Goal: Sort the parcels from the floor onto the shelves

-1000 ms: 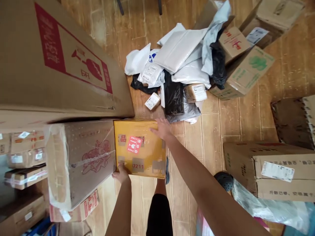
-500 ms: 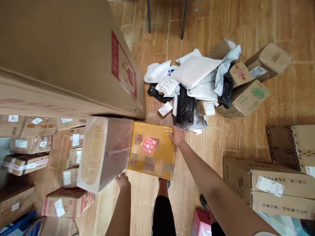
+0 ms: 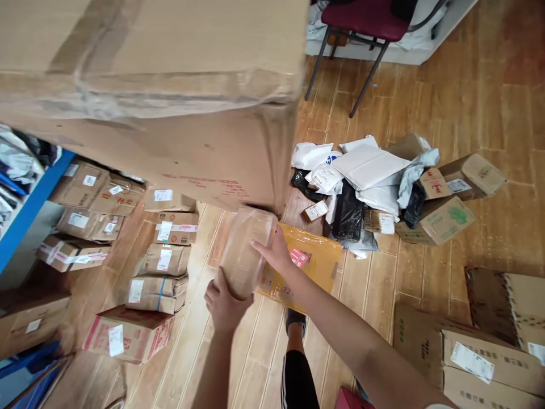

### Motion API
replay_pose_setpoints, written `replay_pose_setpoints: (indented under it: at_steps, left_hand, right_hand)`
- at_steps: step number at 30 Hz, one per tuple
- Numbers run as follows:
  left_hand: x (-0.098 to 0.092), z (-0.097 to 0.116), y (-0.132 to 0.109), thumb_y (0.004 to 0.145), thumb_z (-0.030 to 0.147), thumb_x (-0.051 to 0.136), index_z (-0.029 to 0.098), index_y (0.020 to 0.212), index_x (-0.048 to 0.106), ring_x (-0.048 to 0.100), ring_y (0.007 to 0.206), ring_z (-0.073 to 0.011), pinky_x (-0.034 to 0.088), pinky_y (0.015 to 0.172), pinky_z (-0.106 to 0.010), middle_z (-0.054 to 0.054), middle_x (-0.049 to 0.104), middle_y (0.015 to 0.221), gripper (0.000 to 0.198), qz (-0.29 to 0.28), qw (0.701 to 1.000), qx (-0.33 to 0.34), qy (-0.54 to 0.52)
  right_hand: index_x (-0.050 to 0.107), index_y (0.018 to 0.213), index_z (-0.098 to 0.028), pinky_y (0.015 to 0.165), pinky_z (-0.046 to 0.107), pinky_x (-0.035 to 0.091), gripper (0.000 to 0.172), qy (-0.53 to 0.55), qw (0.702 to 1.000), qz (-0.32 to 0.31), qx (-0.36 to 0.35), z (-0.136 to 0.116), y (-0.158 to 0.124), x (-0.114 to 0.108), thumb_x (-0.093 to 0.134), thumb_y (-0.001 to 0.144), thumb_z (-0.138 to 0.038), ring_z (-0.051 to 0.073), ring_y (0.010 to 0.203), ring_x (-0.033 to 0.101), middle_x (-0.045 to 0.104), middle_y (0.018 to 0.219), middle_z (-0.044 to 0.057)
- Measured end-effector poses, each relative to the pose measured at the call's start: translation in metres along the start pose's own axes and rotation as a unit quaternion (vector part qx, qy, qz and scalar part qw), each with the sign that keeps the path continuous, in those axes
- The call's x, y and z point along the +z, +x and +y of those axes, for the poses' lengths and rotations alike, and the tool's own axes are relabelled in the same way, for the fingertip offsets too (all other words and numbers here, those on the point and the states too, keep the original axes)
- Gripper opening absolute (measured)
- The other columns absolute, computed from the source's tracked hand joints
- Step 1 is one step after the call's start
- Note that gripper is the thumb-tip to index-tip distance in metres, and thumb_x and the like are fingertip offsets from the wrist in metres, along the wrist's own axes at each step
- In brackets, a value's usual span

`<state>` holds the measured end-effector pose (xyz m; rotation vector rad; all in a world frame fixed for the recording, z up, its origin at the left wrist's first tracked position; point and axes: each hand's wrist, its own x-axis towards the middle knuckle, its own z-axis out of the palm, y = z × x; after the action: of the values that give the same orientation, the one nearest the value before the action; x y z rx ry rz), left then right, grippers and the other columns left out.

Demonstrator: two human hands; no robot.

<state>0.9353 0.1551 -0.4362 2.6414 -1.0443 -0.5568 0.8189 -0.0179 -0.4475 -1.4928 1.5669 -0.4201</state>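
A box wrapped in clear plastic film [image 3: 243, 244] stands under a very large cardboard box [image 3: 191, 153], touching or close to its lower edge; I cannot tell which. My left hand [image 3: 227, 301] grips the near end of the wrapped box, fingers around its corner. At the opposite side, my right hand [image 3: 275, 250] holds the same box, thumb across its face and fingers partly hidden behind the edge. Beneath my right forearm is a box in yellow tape [image 3: 317, 250] with a red fragile label, partly covered by the wrapped box and my arm.
White and black mailer bags [image 3: 370, 165] lie piled beyond, beside small cartons [image 3: 447, 218]. Labelled boxes [image 3: 166, 258] stand in rows at left. Large cartons [image 3: 481, 352] are at lower right. A dark red chair [image 3: 370, 20] stands at the top on the wood floor [image 3: 481, 113].
My right hand has left the yellow-taped box and now holds the wrapped box. My left hand has come up onto its near end. The wrapped box has turned, and the view has shifted.
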Motion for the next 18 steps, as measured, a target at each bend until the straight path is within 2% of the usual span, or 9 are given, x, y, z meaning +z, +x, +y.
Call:
replay_pose_setpoints:
  at_steps: [2, 4, 7, 9, 11, 13, 15, 17, 18]
  left_hand:
    - [0.012, 0.014, -0.025, 0.057, 0.045, 0.082, 0.019, 0.158, 0.028, 0.038, 0.13, -0.0475, 0.03, 0.111, -0.065, -0.022, 0.036, 0.143, 0.117, 0.042, 0.999, 0.004, -0.001]
    - [0.023, 0.027, -0.053, 0.06, 0.044, 0.082, 0.022, 0.154, 0.036, 0.031, 0.136, -0.0497, 0.019, 0.114, -0.069, -0.022, 0.031, 0.148, 0.107, 0.05, 0.998, -0.013, -0.024]
    - [0.031, 0.035, -0.084, 0.065, 0.052, 0.081, 0.028, 0.147, 0.044, 0.02, 0.145, -0.0486, 0.005, 0.119, -0.069, -0.021, 0.027, 0.155, 0.093, -0.011, 0.995, -0.057, -0.087]
    - [0.031, 0.029, -0.097, 0.072, 0.058, 0.073, 0.03, 0.147, 0.04, 0.02, 0.149, -0.0417, 0.008, 0.123, -0.06, -0.019, 0.029, 0.156, 0.087, -0.064, 0.977, -0.081, -0.185]
    - [0.029, 0.014, -0.101, 0.08, 0.061, 0.061, 0.03, 0.149, 0.03, 0.026, 0.15, -0.034, 0.021, 0.124, -0.05, -0.018, 0.03, 0.156, 0.082, -0.05, 0.929, -0.159, -0.331]
    - [0.029, -0.004, -0.096, 0.085, 0.061, 0.051, 0.029, 0.149, 0.025, 0.034, 0.147, -0.0296, 0.034, 0.118, -0.044, -0.017, 0.033, 0.154, 0.076, -0.028, 0.817, -0.334, -0.47]
    - [0.03, -0.022, -0.085, 0.085, 0.066, 0.047, 0.028, 0.145, 0.031, 0.044, 0.141, -0.0331, 0.044, 0.109, -0.048, -0.017, 0.042, 0.148, 0.073, -0.117, 0.636, -0.496, -0.58]
    - [0.034, -0.034, -0.074, 0.08, 0.073, 0.052, 0.026, 0.138, 0.043, 0.056, 0.129, -0.0391, 0.05, 0.098, -0.054, -0.017, 0.056, 0.136, 0.075, -0.257, 0.454, -0.529, -0.669]
    - [0.037, -0.038, -0.071, 0.077, 0.074, 0.056, 0.024, 0.135, 0.047, 0.06, 0.122, -0.0408, 0.052, 0.093, -0.056, -0.017, 0.061, 0.129, 0.077, -0.304, 0.39, -0.512, -0.703]
  right_hand:
    - [0.011, 0.155, -0.002, 0.118, 0.056, 0.037, 0.14, -0.014, 0.995, 0.054, 0.085, -0.026, -0.009, 0.01, 0.072, 0.056, -0.08, 0.043, 0.146, 0.033, 0.033, 0.155, 0.031]
    - [0.005, 0.155, 0.002, 0.12, 0.054, 0.033, 0.152, -0.032, 0.982, 0.103, 0.157, -0.033, -0.023, 0.012, 0.075, 0.048, -0.081, 0.045, 0.148, 0.026, 0.026, 0.156, 0.034]
    - [0.0, 0.156, 0.001, 0.119, 0.058, 0.032, 0.158, -0.075, 0.973, 0.135, 0.172, -0.019, -0.042, 0.011, 0.076, 0.044, -0.082, 0.049, 0.147, 0.024, 0.023, 0.156, 0.035]
    - [-0.001, 0.157, -0.002, 0.115, 0.062, 0.034, 0.16, -0.089, 0.972, 0.145, 0.163, -0.005, -0.05, 0.012, 0.076, 0.042, -0.083, 0.051, 0.144, 0.026, 0.026, 0.154, 0.035]
    - [0.002, 0.158, -0.008, 0.114, 0.064, 0.034, 0.157, -0.082, 0.971, 0.157, 0.16, 0.007, -0.054, 0.012, 0.076, 0.042, -0.083, 0.052, 0.143, 0.029, 0.029, 0.154, 0.033]
    - [0.004, 0.158, -0.012, 0.114, 0.063, 0.035, 0.152, -0.074, 0.97, 0.161, 0.165, 0.015, -0.055, 0.009, 0.078, 0.045, -0.081, 0.051, 0.141, 0.033, 0.033, 0.153, 0.031]
    - [0.006, 0.158, -0.011, 0.113, 0.061, 0.038, 0.146, -0.076, 0.97, 0.154, 0.173, 0.019, -0.054, 0.004, 0.078, 0.05, -0.076, 0.05, 0.139, 0.038, 0.036, 0.152, 0.03]
    - [0.009, 0.158, -0.01, 0.113, 0.059, 0.04, 0.139, -0.073, 0.972, 0.138, 0.173, 0.022, -0.054, -0.001, 0.077, 0.054, -0.071, 0.047, 0.137, 0.042, 0.04, 0.151, 0.028]
    - [0.011, 0.157, -0.011, 0.114, 0.059, 0.04, 0.136, -0.067, 0.974, 0.134, 0.17, 0.025, -0.054, -0.004, 0.077, 0.054, -0.069, 0.046, 0.137, 0.044, 0.041, 0.151, 0.027]
